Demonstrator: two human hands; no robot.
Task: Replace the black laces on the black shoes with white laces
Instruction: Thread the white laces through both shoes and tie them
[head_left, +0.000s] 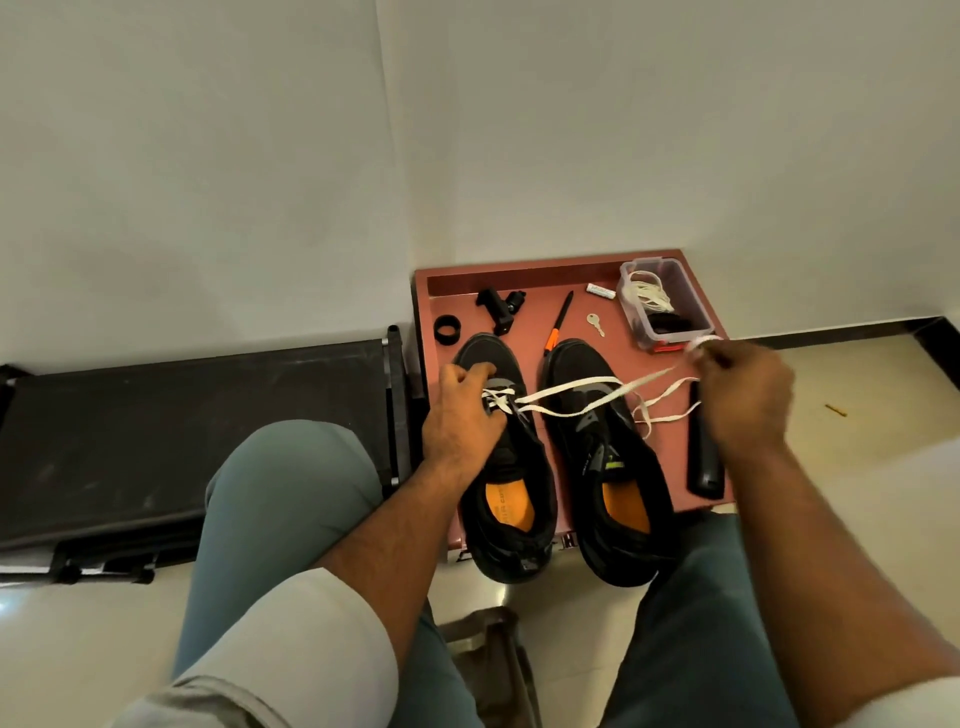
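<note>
The fingers (470, 375) of the left hand (462, 415) are curled down on the left shoe (511, 467), pressing near the first white crossings by the toe. I cannot tell if they pinch the lace there or only hold the shoe down. The fingers of the right hand (743, 400) are pinched together on the white lace (576, 392), up near the right edge of the red tray (519, 273).

Both black shoes sit side by side on the tray, heels hanging over its near edge. The lace runs from the left shoe, across the top of the right shoe (605, 457), to the right hand. Part of it is pulled straight and part hangs in loose loops.

The lace looks flat, soft and very light. It will bend and twist easily, and it could slip if held loosely. I think the best place to hold it is close to its tip, where it is stiffer, so it can be poked through the next hole. The shoe looks light too, so it may slide or tip when the lace is pulled. It needs one hand pressing on it.

More white laces sit in the clear box (665, 304) at the far right corner of the tray.
</note>
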